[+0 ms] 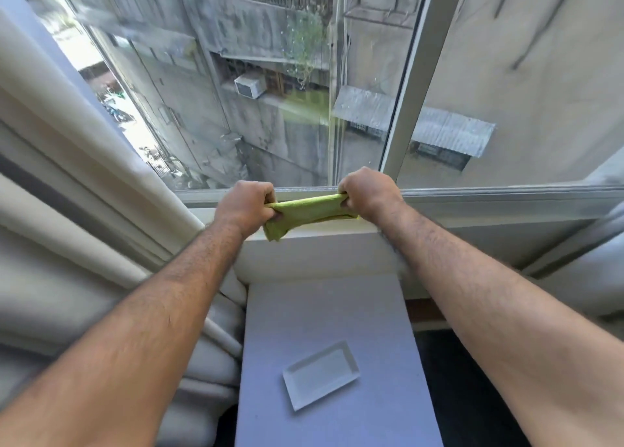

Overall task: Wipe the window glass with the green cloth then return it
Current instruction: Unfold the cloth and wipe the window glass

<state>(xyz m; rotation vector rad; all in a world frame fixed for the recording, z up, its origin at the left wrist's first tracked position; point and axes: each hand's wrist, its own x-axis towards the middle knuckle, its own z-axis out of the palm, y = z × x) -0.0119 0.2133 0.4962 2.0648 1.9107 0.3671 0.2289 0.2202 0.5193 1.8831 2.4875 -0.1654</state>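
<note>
The green cloth (305,212) is stretched between both fists just above the white window sill (304,247). My left hand (244,208) grips its left end, where a corner hangs down over the sill edge. My right hand (368,191) grips its right end. The window glass (256,85) rises right behind the hands, and a faint green reflection of the cloth shows in it. A grey vertical frame bar (413,75) divides the pane from the one to the right.
A cream curtain (77,183) hangs in folds at the left, close to my left forearm. Below the sill stands a pale narrow table (337,311) with a small clear rectangular tray (320,374) on it. Dark floor lies to the table's right.
</note>
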